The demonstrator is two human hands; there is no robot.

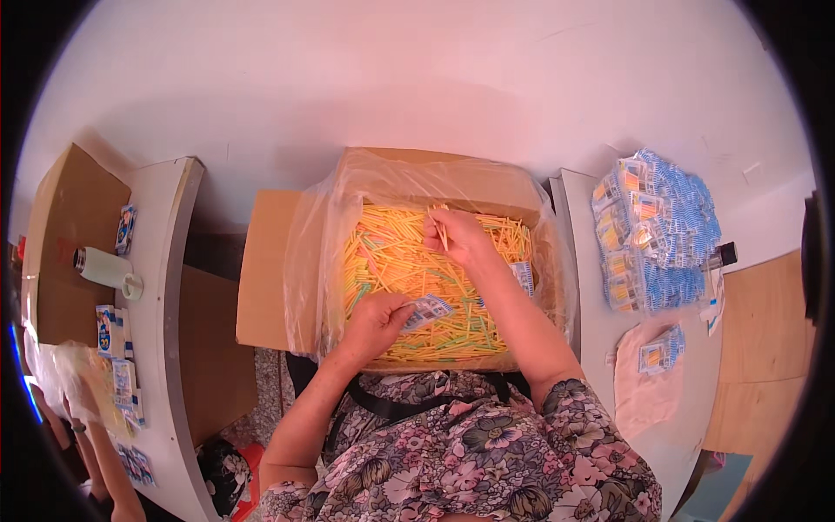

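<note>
A cardboard box lined with clear plastic stands in front of me, filled with thin yellow, orange and green sticks. Over its near left part, my left hand is closed on the edge of a small blue-and-white printed packet. My right hand reaches over the far part of the pile, its fingers pinching a few thin sticks. Another small packet lies on the sticks by my right forearm.
On the right table, filled packets are piled in a clear bag, near a pink cloth with a packet on it. The left table holds a pale green bottle, another carton and several packets. Another person's arms show at lower left.
</note>
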